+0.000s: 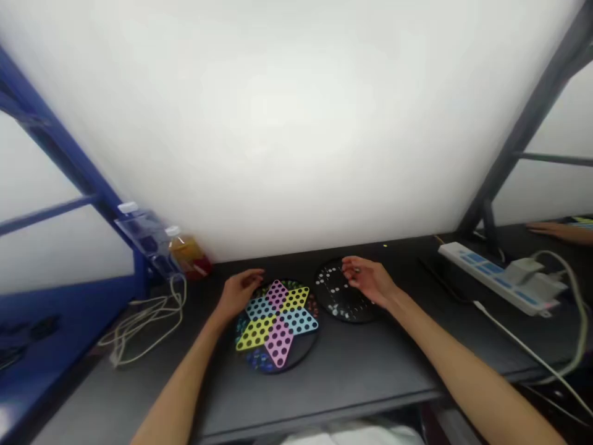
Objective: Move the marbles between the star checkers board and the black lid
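A round Chinese checkers board [278, 321] with a pink, yellow and blue star lies on the dark table [352, 377] in front of me. My left hand [241, 290] rests on the board's upper left rim, fingers curled over the edge. To the right lies a round black tray [340, 303] holding small pale pieces. My right hand [368, 278] hovers over that tray with fingertips pinched together; whether a piece sits between them is too small to see.
A bottle of orange drink [188, 253] and a clear plastic bottle [141, 225] stand at the back left by a blue frame. A white cable [143, 321] coils at the left. A power strip [495, 275] with plugs lies right. Another person's hand [553, 230] shows far right.
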Demonstrator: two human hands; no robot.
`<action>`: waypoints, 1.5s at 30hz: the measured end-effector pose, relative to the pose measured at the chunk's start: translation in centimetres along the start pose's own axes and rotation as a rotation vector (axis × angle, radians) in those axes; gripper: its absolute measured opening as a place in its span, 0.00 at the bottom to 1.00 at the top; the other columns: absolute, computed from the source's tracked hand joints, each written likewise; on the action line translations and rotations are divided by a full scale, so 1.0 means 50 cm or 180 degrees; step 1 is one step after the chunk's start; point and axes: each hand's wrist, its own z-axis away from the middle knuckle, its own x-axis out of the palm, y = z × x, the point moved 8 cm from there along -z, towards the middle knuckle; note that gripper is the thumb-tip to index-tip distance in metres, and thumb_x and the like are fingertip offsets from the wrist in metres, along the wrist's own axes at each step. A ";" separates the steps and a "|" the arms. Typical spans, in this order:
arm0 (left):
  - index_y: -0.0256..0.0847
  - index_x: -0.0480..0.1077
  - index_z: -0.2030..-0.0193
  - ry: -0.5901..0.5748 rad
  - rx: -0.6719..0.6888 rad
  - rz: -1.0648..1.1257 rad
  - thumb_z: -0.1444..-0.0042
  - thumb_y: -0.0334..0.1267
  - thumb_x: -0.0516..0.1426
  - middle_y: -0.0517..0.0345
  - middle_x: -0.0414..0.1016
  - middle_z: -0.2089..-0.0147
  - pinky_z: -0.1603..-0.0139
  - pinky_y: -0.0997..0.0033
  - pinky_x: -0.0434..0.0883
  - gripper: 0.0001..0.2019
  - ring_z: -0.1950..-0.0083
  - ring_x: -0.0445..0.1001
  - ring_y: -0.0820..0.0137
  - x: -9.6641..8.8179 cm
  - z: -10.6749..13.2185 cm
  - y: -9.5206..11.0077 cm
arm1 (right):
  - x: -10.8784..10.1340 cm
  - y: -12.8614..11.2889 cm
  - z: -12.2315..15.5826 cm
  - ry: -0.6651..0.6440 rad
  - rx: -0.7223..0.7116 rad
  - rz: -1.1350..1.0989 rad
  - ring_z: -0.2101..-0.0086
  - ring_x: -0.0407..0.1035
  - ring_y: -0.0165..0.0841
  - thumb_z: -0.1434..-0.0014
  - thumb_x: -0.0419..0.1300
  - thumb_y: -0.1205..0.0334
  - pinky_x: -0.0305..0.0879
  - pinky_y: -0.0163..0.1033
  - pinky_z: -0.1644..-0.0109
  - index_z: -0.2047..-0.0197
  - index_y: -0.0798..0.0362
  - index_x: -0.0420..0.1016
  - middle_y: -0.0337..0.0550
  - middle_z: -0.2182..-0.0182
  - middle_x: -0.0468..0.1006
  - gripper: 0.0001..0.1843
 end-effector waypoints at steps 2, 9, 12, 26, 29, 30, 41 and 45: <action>0.39 0.75 0.49 0.0013 -0.0013 -0.0049 0.45 0.48 0.57 0.51 0.81 0.57 0.53 0.63 0.73 0.20 0.57 0.78 0.62 0.002 0.001 -0.004 | 0.005 0.014 0.001 -0.0010 0.0100 0.0481 0.79 0.56 0.25 0.49 0.63 0.57 0.46 0.31 0.79 0.63 0.54 0.73 0.37 0.75 0.68 0.12; 0.42 0.75 0.50 0.0047 -0.0039 -0.0084 0.43 0.49 0.56 0.53 0.81 0.57 0.52 0.64 0.73 0.19 0.56 0.78 0.62 0.007 -0.002 -0.023 | 0.061 0.035 0.022 -0.0905 -0.0294 0.3224 0.79 0.57 0.25 0.49 0.64 0.58 0.51 0.33 0.74 0.68 0.55 0.78 0.34 0.82 0.66 0.09; 0.42 0.75 0.50 0.0006 -0.0015 -0.0104 0.43 0.49 0.56 0.54 0.81 0.57 0.52 0.65 0.73 0.19 0.56 0.79 0.62 0.011 -0.003 -0.025 | 0.072 0.050 0.031 -0.1171 -0.0209 0.3634 0.78 0.61 0.27 0.47 0.62 0.59 0.54 0.33 0.72 0.67 0.55 0.79 0.36 0.81 0.70 0.09; 0.42 0.76 0.52 0.0020 0.0030 -0.0321 0.43 0.48 0.55 0.55 0.81 0.59 0.54 0.65 0.73 0.18 0.60 0.79 0.63 0.010 -0.001 -0.017 | 0.015 0.056 -0.002 -0.0026 0.0391 0.1204 0.82 0.49 0.23 0.44 0.56 0.42 0.38 0.31 0.81 0.72 0.53 0.63 0.35 0.78 0.63 0.21; 0.42 0.76 0.51 -0.0002 0.0048 -0.0298 0.42 0.48 0.55 0.55 0.81 0.59 0.54 0.65 0.73 0.18 0.59 0.79 0.63 0.011 0.000 -0.016 | 0.041 0.037 0.005 -0.0233 -0.0220 0.2393 0.79 0.53 0.24 0.48 0.62 0.50 0.46 0.32 0.77 0.74 0.54 0.68 0.34 0.79 0.63 0.16; 0.42 0.76 0.51 -0.0008 0.0052 -0.0279 0.42 0.48 0.55 0.55 0.81 0.58 0.54 0.66 0.73 0.18 0.59 0.79 0.63 0.012 0.000 -0.016 | 0.057 0.035 0.011 -0.0436 -0.0386 0.2800 0.78 0.54 0.25 0.48 0.63 0.52 0.49 0.32 0.75 0.73 0.54 0.71 0.34 0.80 0.63 0.14; 0.43 0.77 0.53 -0.0039 0.0065 -0.0344 0.42 0.47 0.54 0.55 0.81 0.56 0.53 0.66 0.73 0.17 0.57 0.79 0.63 0.012 0.002 -0.006 | 0.051 0.060 0.009 -0.0389 0.0280 0.1797 0.81 0.48 0.24 0.46 0.57 0.51 0.41 0.32 0.79 0.70 0.53 0.68 0.32 0.80 0.59 0.13; 0.43 0.77 0.53 -0.0039 0.0047 -0.0371 0.42 0.47 0.54 0.55 0.81 0.56 0.53 0.66 0.74 0.17 0.57 0.79 0.63 0.012 0.002 -0.006 | 0.043 0.078 0.003 -0.0326 0.0622 0.0854 0.82 0.48 0.24 0.44 0.53 0.46 0.36 0.32 0.81 0.73 0.52 0.62 0.33 0.79 0.59 0.18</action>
